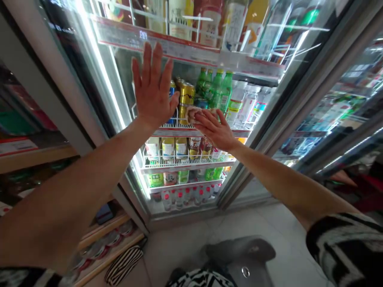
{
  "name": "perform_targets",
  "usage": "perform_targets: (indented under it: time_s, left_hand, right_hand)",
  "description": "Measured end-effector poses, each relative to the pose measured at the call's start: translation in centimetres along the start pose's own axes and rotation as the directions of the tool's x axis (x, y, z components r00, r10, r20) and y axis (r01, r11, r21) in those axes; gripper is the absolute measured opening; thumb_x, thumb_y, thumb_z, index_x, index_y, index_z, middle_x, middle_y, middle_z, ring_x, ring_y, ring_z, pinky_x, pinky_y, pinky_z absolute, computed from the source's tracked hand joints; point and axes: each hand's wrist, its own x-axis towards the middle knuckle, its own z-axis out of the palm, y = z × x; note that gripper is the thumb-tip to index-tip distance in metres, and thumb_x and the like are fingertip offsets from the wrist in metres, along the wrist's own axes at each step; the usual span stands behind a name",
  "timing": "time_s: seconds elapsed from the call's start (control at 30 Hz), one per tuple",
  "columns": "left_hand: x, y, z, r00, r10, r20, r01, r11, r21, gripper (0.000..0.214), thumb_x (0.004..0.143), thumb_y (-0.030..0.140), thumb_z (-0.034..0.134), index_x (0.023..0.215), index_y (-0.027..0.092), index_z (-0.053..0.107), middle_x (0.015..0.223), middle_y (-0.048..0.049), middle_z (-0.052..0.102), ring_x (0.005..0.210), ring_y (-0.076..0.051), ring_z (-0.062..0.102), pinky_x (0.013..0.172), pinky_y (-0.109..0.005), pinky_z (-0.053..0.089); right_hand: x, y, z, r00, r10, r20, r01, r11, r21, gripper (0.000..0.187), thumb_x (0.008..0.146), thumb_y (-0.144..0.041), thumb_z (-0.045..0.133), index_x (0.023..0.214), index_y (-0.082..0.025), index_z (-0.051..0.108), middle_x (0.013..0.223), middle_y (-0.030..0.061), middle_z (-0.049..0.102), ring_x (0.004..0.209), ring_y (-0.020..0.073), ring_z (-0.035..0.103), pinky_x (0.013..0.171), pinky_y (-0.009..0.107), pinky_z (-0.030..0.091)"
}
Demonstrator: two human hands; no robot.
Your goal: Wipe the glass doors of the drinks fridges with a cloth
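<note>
My left hand (154, 89) is raised with its fingers spread, palm toward the glass door (125, 67) of a lit drinks cooler. It holds nothing; whether the palm touches the glass I cannot tell. Lower and to the right, my right hand (217, 129) presses a crumpled pale cloth (193, 114) toward the same door, its fingers lying over it. Behind the glass, between the hands, are gold cans (187, 93) and green bottles (221, 89) on a wire shelf.
More bottles (176, 147) and cartons fill the lower shelves, with red-capped bottles (179, 199) at the bottom. Wooden shelves (101, 231) stand at left, a striped bag (124, 265) beside them on the floor. A grey stool-like object (245, 255) is near my body. Another glass door (335, 107) is at right.
</note>
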Motion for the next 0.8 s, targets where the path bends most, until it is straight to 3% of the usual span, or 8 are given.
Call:
perform_targets:
  time_s: [0.2, 0.47, 0.57, 0.7, 0.77, 0.8]
  left_hand:
    - [-0.1, 0.3, 0.3, 1.000, -0.015, -0.020, 0.016, 1.000, 0.021, 0.066, 0.088, 0.048, 0.043, 0.141, 0.012, 0.026, 0.154, -0.0018, 0.007, 0.142, -0.020, -0.009, 0.115, -0.050, -0.010]
    - [-0.4, 0.7, -0.5, 0.998, -0.058, 0.024, 0.055, 0.992, 0.114, 0.062, 0.088, 0.049, 0.036, 0.139, 0.016, 0.032, 0.153, -0.0031, 0.015, 0.142, -0.020, -0.004, 0.117, -0.047, -0.005]
    - [-0.6, 0.6, -0.7, 0.999, -0.037, 0.018, 0.034, 0.992, 0.118, 0.059, 0.088, 0.047, 0.038, 0.139, 0.019, 0.033, 0.152, -0.0040, 0.020, 0.142, -0.021, 0.000, 0.117, -0.047, -0.002]
    - [-0.7, 0.4, -0.4, 0.999, -0.006, -0.038, 0.009, 0.998, 0.066, 0.058, 0.086, 0.043, 0.043, 0.139, 0.020, 0.034, 0.151, -0.0079, 0.025, 0.142, -0.023, 0.006, 0.116, -0.048, 0.001]
    - [-0.8, 0.4, -0.2, 0.998, 0.010, -0.062, -0.006, 0.998, 0.061, 0.058, 0.085, 0.040, 0.045, 0.138, 0.019, 0.035, 0.150, -0.0098, 0.027, 0.141, -0.024, 0.009, 0.116, -0.049, 0.003]
    - [-0.8, 0.4, -0.1, 0.997, 0.017, -0.074, -0.013, 0.998, 0.065, 0.058, 0.085, 0.039, 0.046, 0.138, 0.018, 0.035, 0.150, -0.0104, 0.027, 0.141, -0.025, 0.010, 0.116, -0.049, 0.004]
  right_hand:
    - [-0.3, -0.2, 0.5, 1.000, 0.006, 0.029, -0.006, 1.000, 0.026, 0.043, 0.095, -0.027, 0.032, 0.138, -0.031, 0.034, 0.149, -0.0051, 0.031, 0.142, 0.0141, 0.012, 0.118, 0.046, 0.000]
    - [0.2, -1.6, 1.8, 0.997, 0.041, -0.063, -0.035, 0.995, 0.098, 0.044, 0.093, -0.024, 0.037, 0.136, -0.031, 0.039, 0.146, -0.0041, 0.036, 0.141, 0.0168, 0.017, 0.118, 0.048, 0.007]
    - [-0.4, -3.7, 3.0, 0.992, -0.088, -0.090, 0.098, 0.990, 0.106, 0.046, 0.090, -0.019, 0.041, 0.136, -0.029, 0.039, 0.146, -0.0033, 0.038, 0.141, 0.0163, 0.017, 0.117, 0.046, 0.012]
    - [-1.5, -5.1, 4.2, 0.931, -0.345, -0.119, 0.357, 0.929, 0.099, 0.047, 0.087, -0.013, 0.044, 0.133, -0.022, 0.043, 0.142, -0.0012, 0.043, 0.140, 0.0130, 0.018, 0.117, 0.041, 0.017]
    - [-1.3, -4.1, 3.7, 0.933, -0.344, -0.105, 0.353, 0.932, 0.088, 0.051, 0.087, -0.013, 0.046, 0.136, -0.024, 0.039, 0.144, -0.0016, 0.041, 0.141, 0.0125, 0.016, 0.117, 0.041, 0.015]
    - [-1.0, -3.3, 3.2, 0.956, -0.275, -0.103, 0.283, 0.957, 0.072, 0.053, 0.086, -0.015, 0.047, 0.137, -0.026, 0.036, 0.146, -0.0018, 0.038, 0.141, 0.0139, 0.014, 0.117, 0.044, 0.012]
